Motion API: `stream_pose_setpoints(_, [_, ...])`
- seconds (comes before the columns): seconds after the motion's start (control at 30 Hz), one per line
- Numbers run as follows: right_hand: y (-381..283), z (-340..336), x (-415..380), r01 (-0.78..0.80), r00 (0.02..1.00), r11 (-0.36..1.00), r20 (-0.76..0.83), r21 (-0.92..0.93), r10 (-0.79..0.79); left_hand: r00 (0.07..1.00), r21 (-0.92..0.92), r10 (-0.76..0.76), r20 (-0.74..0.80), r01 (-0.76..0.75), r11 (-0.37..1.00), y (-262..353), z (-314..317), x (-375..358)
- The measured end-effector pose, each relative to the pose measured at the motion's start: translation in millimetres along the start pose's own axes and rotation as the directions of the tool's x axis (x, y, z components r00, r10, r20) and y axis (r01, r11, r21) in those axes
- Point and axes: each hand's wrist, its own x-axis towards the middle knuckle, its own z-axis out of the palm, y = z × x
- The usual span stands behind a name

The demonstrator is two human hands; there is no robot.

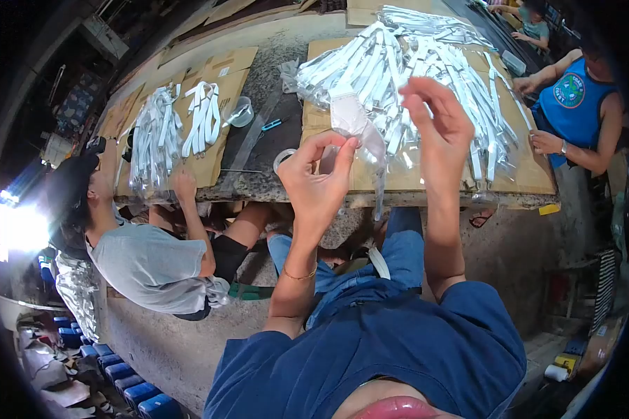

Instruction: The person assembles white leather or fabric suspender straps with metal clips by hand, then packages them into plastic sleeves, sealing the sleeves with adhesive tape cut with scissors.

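My left hand is raised above the table's near edge, thumb and index finger pinched. Caught between them is a white strip with a dotted-looking surface, and clear plastic film hangs down from it. Its exact kind is hard to make out. My right hand is held up to the right of the strip, fingers bent and thumb apart from them, with nothing visible in it. Behind both hands lies a large pile of white straps, many in clear plastic sleeves.
Cardboard sheets cover parts of the dark table. Left are smaller bundles of white straps, a clear cup, a blue tool and a tape roll. One person sits left; another in a blue top is right.
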Motion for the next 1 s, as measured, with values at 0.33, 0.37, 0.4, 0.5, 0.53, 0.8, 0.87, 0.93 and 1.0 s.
stream_pose_setpoints(0.33, [-17.4, 18.8, -17.5, 0.057, 0.981, 0.977, 0.195, -0.203, -0.016, 0.989, 0.021, 0.075, -0.125, -0.073, 0.997, 2.7, 9.5, 3.7])
stream_pose_setpoints(0.37, [-21.6, 20.3, -17.0, 0.036, 0.982, 0.973, 0.191, -0.228, 0.008, 0.99, 0.022, 0.062, -0.123, -0.06, 0.998, 2.1, 9.1, 3.2])
stream_pose_setpoints(0.4, [-19.7, 19.5, -17.7, 0.036, 0.981, 0.973, 0.192, -0.226, 0.008, 0.99, 0.024, 0.062, -0.124, -0.06, 0.998, 1.6, 8.6, 2.0])
stream_pose_setpoints(0.5, [-13.7, 17.3, -12.7, 0.187, 0.96, 0.912, 0.264, -0.364, -0.092, 0.984, 0.039, 0.1, -0.144, -0.095, 0.995, -1.1, 8.0, 4.1])
stream_pose_setpoints(0.53, [-15.2, 17.0, -11.1, 0.172, 0.954, 0.907, 0.295, -0.384, -0.056, 0.982, 0.053, 0.111, -0.151, -0.104, 0.993, -1.8, 7.5, 4.6])
stream_pose_setpoints(0.8, [-20.5, 16.9, 0.8, 0.119, 0.933, 0.913, 0.359, -0.391, 0.032, 0.987, 0.094, 0.082, -0.141, -0.069, 0.993, 5.4, 4.1, 7.2])
stream_pose_setpoints(0.87, [-24.0, 16.3, 1.0, 0.198, 0.922, 0.916, 0.385, -0.348, -0.053, 0.977, 0.076, 0.071, -0.201, -0.056, 0.995, 5.8, 4.2, 7.1])
stream_pose_setpoints(0.93, [-27.2, 16.1, 2.0, 0.118, 0.912, 0.928, 0.409, -0.353, 0.04, 0.975, 0.071, 0.088, -0.206, -0.075, 0.995, 9.1, 4.5, 8.4])
stream_pose_setpoints(1.0, [-28.0, 16.3, 2.9, 0.037, 0.893, 0.932, 0.431, -0.361, 0.132, 0.972, 0.064, 0.105, -0.211, -0.093, 0.994, 10.1, 5.9, 9.3])
